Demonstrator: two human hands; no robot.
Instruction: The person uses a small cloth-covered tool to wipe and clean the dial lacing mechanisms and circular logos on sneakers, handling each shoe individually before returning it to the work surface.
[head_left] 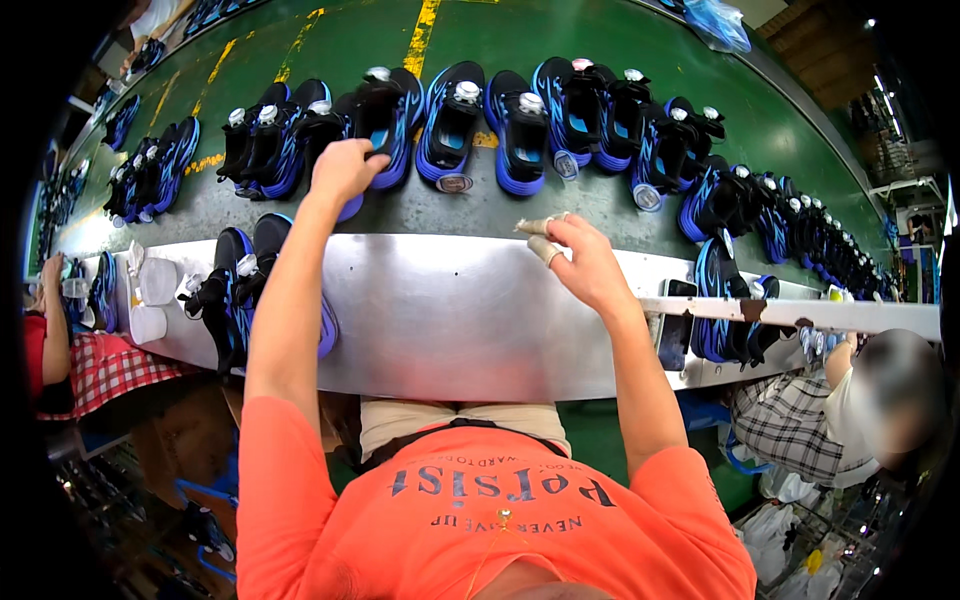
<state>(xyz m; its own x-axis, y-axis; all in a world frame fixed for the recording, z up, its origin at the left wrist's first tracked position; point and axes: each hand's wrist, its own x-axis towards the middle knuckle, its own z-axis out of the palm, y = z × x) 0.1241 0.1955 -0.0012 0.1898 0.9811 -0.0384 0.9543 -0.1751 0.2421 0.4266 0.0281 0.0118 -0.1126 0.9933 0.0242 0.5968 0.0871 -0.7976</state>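
Note:
My left hand [347, 170] reaches over the green belt and closes on the heel of a black sneaker [392, 110] with a blue-purple sole. Just right of it stand two more sneakers, one black and blue [449, 130], the other alike [518, 135], each with a white round piece on top. Above the bare metal bench my right hand [575, 255] hangs with its fingers apart and nothing in them. Pale wraps cover two of its fingertips.
Several like sneakers [665, 150] line the green belt [350, 40] on both sides. On the metal bench [430, 310] stand sneakers [225, 295] at left and a phone [676, 325] at right, beside a white bar [800, 312]. Co-workers sit at left and right [800, 425].

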